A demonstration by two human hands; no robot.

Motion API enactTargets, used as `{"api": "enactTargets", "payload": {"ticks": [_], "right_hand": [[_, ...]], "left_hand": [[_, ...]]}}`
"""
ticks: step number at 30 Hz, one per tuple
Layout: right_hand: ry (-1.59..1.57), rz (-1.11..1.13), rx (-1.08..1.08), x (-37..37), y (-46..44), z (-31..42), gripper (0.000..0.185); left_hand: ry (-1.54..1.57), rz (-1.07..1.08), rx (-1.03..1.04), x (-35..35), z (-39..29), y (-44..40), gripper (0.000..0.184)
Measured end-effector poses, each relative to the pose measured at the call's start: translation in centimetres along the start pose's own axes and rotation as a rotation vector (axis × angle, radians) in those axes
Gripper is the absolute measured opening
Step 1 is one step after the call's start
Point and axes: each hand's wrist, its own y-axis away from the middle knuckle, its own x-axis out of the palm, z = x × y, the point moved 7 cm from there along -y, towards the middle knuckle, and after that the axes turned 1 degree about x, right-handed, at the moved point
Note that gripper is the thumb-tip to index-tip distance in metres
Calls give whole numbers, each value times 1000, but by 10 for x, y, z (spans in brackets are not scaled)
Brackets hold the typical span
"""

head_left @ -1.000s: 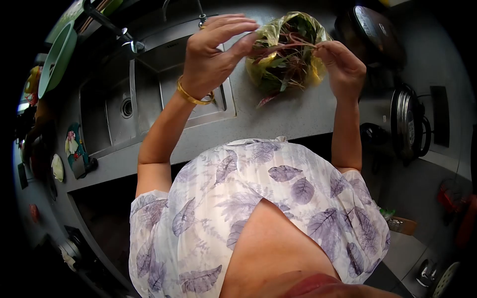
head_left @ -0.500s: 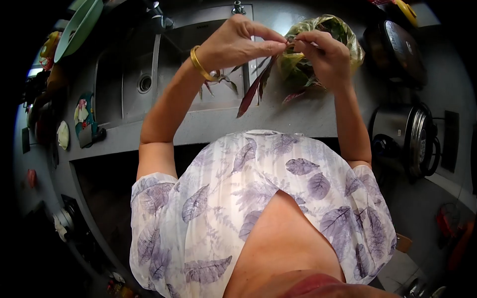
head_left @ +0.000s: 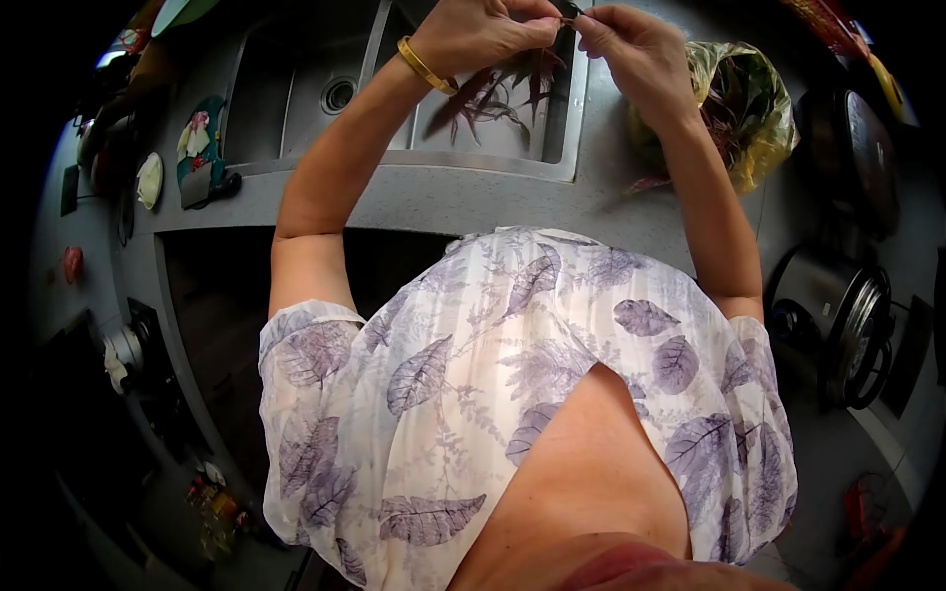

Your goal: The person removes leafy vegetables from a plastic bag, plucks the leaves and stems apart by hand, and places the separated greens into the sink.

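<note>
Over the sink's right basin, my left hand (head_left: 485, 35), with a gold bangle on its wrist, pinches a thin stem of reddish-purple leafy greens (head_left: 539, 81). The leaves hang below its fingers. My right hand (head_left: 639, 54) meets it fingertip to fingertip, pinching the other end of the stem near a small dark leaf. Several loose purple leaves (head_left: 483, 116) show in the basin below. Right of my right forearm stands an open, yellowish see-through plastic bag (head_left: 771, 148) with more purple leaves inside. One leaf (head_left: 647, 184) lies on the counter beside the bag.
The steel sink (head_left: 305, 94) has a drain (head_left: 339, 95) in its left basin. Left of it are a teal board (head_left: 200, 148) with scraps and a small white dish (head_left: 150, 181). A steel cooker (head_left: 838, 315) and a dark appliance (head_left: 849, 148) stand at the right.
The view has shifted, so sink and bag appear farther right. My pinched hands have moved from beside the bag leftward over the basin, the leafy stem with them.
</note>
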Motion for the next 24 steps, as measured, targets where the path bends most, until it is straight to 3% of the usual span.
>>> {"api": "enactTargets", "payload": {"ticks": [4,8,11,12,13,16,20,23,24], "right_hand": [[33,13,54,14,-15,-11,12],[36,-65,54,26,-18,-20,9],[316,-54,-220,26,-10,-26,17],[325,-46,-220,26,-8,-31,18],[353,-51,-204,26,-6,-34,17],[429,-69,-151,21,-2,-50,17],[582,-79,-153,19,6,-68,15],[668,-51,-320,33,11,-71,16],[704,29,-310,41,13,-78,18]], "left_hand": [[130,-85,-140,-10,23,6,10],[256,-344,-199,-22,63,10,8],[391,-381,-304,-30,88,20,13],[422,-445,-318,-35,114,25,15],[577,-484,-333,-38,131,30,13],[966,-540,-686,-49,185,50,18],[1219,-447,-744,-45,210,67,24],[1554,-465,-754,-35,221,71,28],[1471,-543,-792,-35,221,73,28]]}}
